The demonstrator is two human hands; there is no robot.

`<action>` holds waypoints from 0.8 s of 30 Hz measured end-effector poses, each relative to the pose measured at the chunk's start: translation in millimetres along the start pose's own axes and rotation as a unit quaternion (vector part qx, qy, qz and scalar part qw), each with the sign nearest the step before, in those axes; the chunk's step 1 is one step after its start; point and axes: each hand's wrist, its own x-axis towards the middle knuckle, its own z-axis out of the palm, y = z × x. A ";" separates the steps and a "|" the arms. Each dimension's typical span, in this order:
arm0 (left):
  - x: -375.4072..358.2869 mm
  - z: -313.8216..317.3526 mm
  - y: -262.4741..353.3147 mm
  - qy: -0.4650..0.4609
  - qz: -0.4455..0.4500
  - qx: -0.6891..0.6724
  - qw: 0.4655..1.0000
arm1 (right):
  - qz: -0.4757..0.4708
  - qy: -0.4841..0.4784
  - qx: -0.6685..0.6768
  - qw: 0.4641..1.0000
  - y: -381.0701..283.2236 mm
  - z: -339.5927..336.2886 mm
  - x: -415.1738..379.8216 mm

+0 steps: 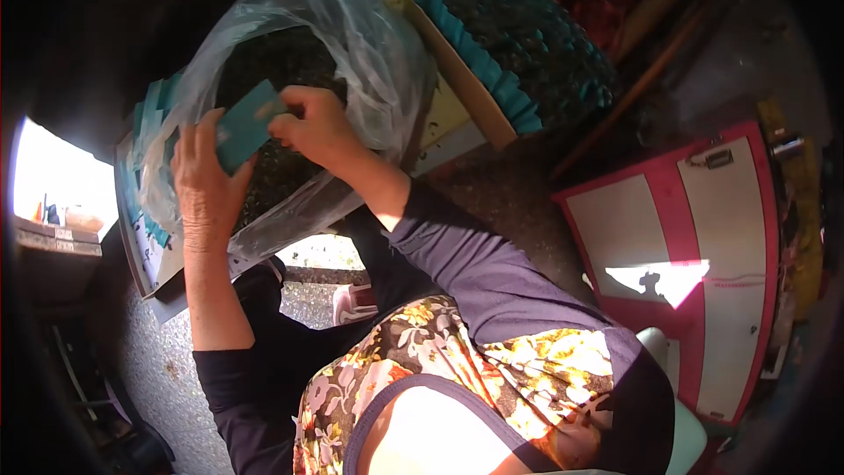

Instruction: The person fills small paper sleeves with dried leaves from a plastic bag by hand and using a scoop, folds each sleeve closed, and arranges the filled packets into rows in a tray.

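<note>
A small teal packet [246,127] is held over a clear plastic bag [378,62] whose mouth is spread wide. Inside the bag lies a dark, loose mass [290,57] of small pieces. My left hand [207,167] grips the packet's left side, thumb below and fingers behind it. At the packet's upper right end, my right hand [312,123] pinches with thumb and fingertips. More teal pieces [156,105] lie at the bag's left, partly under the plastic.
A cardboard box [466,79] edge stands right of the bag, beside a heap of dark teal-edged pieces [527,44]. A pink and white cabinet [677,273] is at the right. Below the bag, a shoe [353,303] shows on the floor.
</note>
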 end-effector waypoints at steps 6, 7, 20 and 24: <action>-2.5 12.3 -2.0 -0.024 0.005 0.022 0.999 | -0.188 -0.008 -0.117 0.975 -13.2 4.3 -9.3; -2.6 14.7 -2.5 -0.026 0.002 0.009 1.000 | -0.225 -0.008 -0.115 0.968 -16.4 5.1 -9.7; -6.4 17.7 -10.6 -0.038 -0.039 -0.049 0.997 | -0.380 0.015 -0.286 0.879 -32.1 13.3 -22.6; -8.2 15.7 -12.7 -0.023 0.002 -0.065 0.998 | -0.117 -0.182 -0.210 0.954 -23.7 11.8 -18.8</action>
